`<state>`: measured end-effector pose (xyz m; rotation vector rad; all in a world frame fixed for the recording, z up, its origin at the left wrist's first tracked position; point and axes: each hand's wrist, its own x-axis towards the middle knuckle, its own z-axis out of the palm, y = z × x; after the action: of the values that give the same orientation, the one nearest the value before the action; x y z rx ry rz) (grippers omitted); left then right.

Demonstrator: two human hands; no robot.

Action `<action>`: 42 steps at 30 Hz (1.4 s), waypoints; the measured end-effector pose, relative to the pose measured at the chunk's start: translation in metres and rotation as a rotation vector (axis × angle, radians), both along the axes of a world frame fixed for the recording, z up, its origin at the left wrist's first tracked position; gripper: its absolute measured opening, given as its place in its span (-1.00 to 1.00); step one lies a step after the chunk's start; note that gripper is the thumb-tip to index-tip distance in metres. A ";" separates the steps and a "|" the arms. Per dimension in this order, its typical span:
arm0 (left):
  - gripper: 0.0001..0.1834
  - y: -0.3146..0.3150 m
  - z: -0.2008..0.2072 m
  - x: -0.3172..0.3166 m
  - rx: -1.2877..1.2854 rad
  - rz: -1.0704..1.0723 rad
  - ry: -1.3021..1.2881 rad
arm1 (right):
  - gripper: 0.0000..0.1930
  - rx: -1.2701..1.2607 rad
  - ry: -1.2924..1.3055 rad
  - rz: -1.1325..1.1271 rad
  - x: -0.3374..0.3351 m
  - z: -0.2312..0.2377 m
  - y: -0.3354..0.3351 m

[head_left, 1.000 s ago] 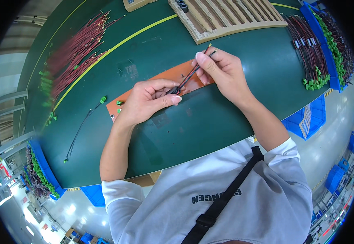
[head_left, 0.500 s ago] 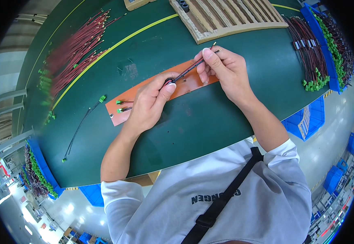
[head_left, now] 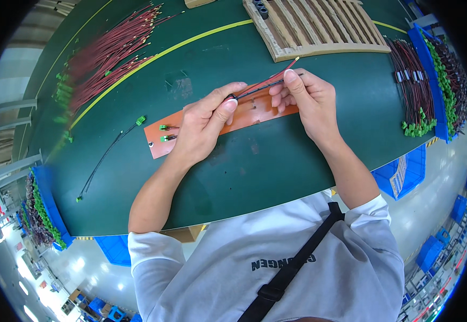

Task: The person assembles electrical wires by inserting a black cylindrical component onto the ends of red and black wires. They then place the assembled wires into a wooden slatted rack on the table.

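My left hand (head_left: 198,126) is closed on a wire harness near a small black ring (head_left: 232,97), which shows at its fingertips. Out of the ring run a red wire (head_left: 268,78) and a black wire (head_left: 257,89). Thumb and fingers of my right hand (head_left: 309,102) pinch the black wire toward its far end, while the red wire's tip sticks up free above them. Beneath both hands lies an orange board (head_left: 155,146). Two green connectors (head_left: 165,129) with wires show at its left end, left of my left hand, whose palm hides the wires' run.
Bundles of red wires (head_left: 110,56) spread over the far left of the green table (head_left: 276,161). A dark cable (head_left: 104,155) lies left of the board. A slotted cardboard tray (head_left: 330,51) holds black rings. Harnesses (head_left: 413,80) and a blue bin (head_left: 429,80) stand right.
The red and black wires, close together before, now spread apart. My right thumb and fingers hold the black one, with the red one loose above. The view has shifted slightly.
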<state>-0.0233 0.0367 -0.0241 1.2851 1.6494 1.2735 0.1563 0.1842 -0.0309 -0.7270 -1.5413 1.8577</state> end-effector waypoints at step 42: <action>-0.52 -0.005 -0.006 -0.013 0.164 -0.033 0.098 | -0.67 0.136 -0.030 0.218 -0.006 0.008 -0.012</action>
<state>-0.0360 0.0317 -0.0303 1.4886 1.6106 1.3686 0.1504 0.1726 -0.0232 -0.5456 -1.8081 1.8790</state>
